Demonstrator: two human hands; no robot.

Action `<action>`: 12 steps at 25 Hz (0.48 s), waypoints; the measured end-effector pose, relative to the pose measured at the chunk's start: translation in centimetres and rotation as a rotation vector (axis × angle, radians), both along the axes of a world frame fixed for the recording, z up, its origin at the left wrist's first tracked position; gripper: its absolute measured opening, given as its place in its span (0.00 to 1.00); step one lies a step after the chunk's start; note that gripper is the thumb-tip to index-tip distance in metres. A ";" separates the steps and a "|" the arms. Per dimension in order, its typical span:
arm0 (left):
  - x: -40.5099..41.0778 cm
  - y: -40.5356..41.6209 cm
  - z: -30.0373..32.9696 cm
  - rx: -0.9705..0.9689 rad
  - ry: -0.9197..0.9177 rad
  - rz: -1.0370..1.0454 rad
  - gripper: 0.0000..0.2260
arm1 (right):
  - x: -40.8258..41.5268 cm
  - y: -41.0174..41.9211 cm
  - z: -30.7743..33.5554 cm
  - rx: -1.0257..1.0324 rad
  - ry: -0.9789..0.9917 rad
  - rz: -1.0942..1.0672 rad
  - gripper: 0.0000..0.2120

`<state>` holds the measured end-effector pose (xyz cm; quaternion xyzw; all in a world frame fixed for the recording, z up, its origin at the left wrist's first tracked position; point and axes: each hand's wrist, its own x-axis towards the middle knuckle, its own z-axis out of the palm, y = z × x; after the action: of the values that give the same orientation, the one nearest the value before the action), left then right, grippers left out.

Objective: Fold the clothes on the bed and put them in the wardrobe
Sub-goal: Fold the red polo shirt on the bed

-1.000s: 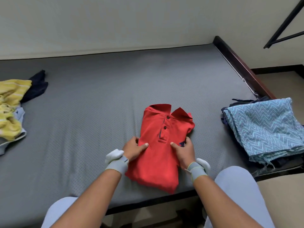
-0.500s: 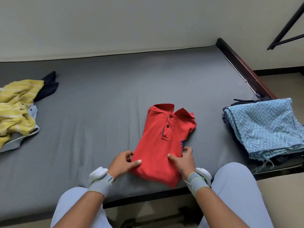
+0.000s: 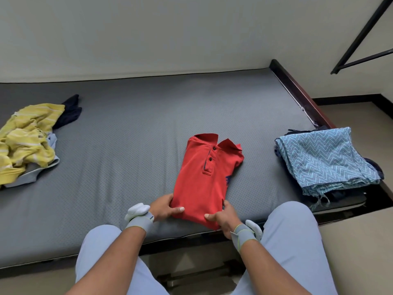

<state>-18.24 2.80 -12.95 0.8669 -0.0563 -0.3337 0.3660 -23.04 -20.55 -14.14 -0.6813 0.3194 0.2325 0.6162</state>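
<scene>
Hands at near hem: left hand (image 3: 162, 207) and right hand (image 3: 223, 216) fingers pinch folded red polo (image 3: 202, 184), I judge for lift toward folded pile (image 3: 323, 158) on bed (image 3: 131, 135).

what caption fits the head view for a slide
Both hands grip the near end of a folded red polo.

One red polo (image 3: 204, 179) lies at the frame's centre. One folded stack (image 3: 323, 160) sits at right, a zigzag blue cloth on top. One loose heap (image 3: 27, 141) at left shows three garments: yellow, pale blue, navy. Two hands, left (image 3: 163, 208) and right (image 3: 224, 216), two wristbands.
</scene>
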 end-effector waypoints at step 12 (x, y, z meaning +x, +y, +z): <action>1.0 -0.6 0.5 0.205 -0.298 0.172 0.25 | 1.3 -2.0 2.6 -0.597 -0.220 0.110 0.21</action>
<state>-17.28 2.24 -12.43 0.9411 -0.0015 -0.1732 0.2904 -21.75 -22.55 -11.58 -0.8693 0.2677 0.0866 0.4064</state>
